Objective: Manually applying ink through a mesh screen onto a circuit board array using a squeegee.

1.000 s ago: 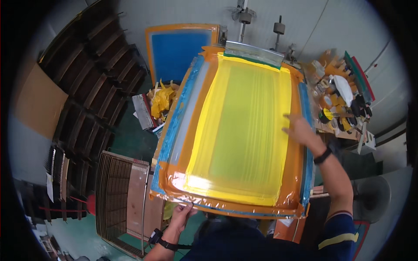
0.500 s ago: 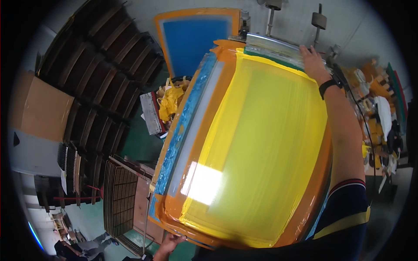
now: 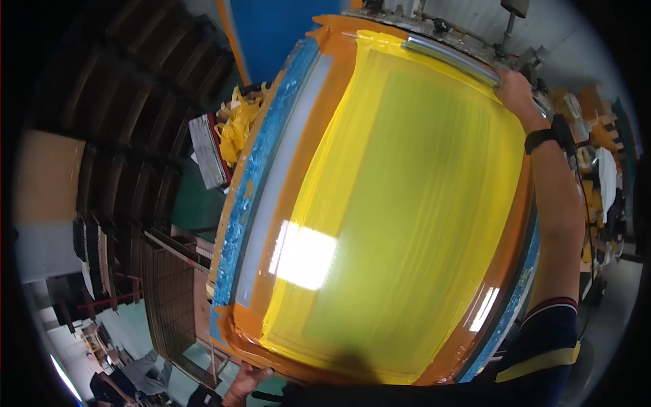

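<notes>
A large screen-printing frame [image 3: 252, 197], blue and tan along its left side, is tilted across the middle of the view. Yellow ink [image 3: 332, 156] coats its mesh, with orange borders around it. At the far end my right hand [image 3: 517, 93] is closed on the right end of a metal-handled squeegee [image 3: 453, 60], which lies across the ink's far edge. Its blade is hidden from here. My left hand [image 3: 248, 380] grips the frame's near left corner, thumb along the edge and the other fingers partly hidden.
Dark stacked racks [image 3: 129, 122] rise on the left, with a wire rack [image 3: 173, 298] below them. A box holding yellow bags [image 3: 239, 125] stands left of the frame. A cluttered table [image 3: 600, 169] is at right. Another person [image 3: 129, 380] is at lower left.
The squeegee has tipped so its broad face and green blade no longer show. The frame fills more of the view and sits higher. Both hands keep their holds.
</notes>
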`<state>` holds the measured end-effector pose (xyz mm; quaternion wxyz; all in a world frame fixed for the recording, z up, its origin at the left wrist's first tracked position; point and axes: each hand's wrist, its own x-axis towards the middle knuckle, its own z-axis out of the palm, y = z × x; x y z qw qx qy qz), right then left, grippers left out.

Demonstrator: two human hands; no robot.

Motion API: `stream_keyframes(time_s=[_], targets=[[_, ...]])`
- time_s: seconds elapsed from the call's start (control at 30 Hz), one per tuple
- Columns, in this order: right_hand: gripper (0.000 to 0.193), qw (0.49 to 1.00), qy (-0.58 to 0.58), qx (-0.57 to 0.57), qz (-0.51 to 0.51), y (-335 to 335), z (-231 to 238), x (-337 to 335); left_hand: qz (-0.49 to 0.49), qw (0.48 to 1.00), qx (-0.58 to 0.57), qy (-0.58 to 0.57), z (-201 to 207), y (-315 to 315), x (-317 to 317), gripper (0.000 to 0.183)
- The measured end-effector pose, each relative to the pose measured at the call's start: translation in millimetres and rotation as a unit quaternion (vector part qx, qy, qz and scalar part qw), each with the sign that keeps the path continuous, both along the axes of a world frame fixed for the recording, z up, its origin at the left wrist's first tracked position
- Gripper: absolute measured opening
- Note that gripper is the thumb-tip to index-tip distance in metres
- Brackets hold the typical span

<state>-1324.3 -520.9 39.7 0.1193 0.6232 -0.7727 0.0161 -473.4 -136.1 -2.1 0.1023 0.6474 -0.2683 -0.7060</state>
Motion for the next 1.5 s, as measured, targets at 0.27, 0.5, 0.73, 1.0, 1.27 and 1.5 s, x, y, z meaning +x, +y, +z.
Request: stream_keyframes(time_s=[0.27, 0.5, 0.73, 1.0, 1.27, 1.5], targets=[[0.05, 0.989, -0.116, 0.086, 0.01, 28, 39, 39, 0.098, 0.993, -0.051, 0.045, -3, 11, -15, 0.042], [0.034, 0.961, -0.248, 0.116, 0.029, 163, 48, 167, 0.075, 0.989, -0.087, 0.09, -2, 17, -17, 0.017], [0.023, 0.98, -0.175, 0.082, 0.05, 317, 56, 340, 0.083, 0.976, -0.114, 0.165, 2, 20, -19, 0.024], [0.026, 0.976, -0.204, 0.073, 0.027, 472, 47, 521, 0.02, 0.978, -0.143, 0.152, -30, 16, -14, 0.031], [0.023, 0.977, -0.2, -0.042, 0.069, 502, 48, 542, -0.22, 0.946, -0.229, 0.063, 0, 3, 3, 0.033], [0.032, 0.968, -0.245, 0.019, 0.05, 532, 47, 556, -0.414, 0.497, -0.756, -0.1, 99, -42, -27, 0.03]])
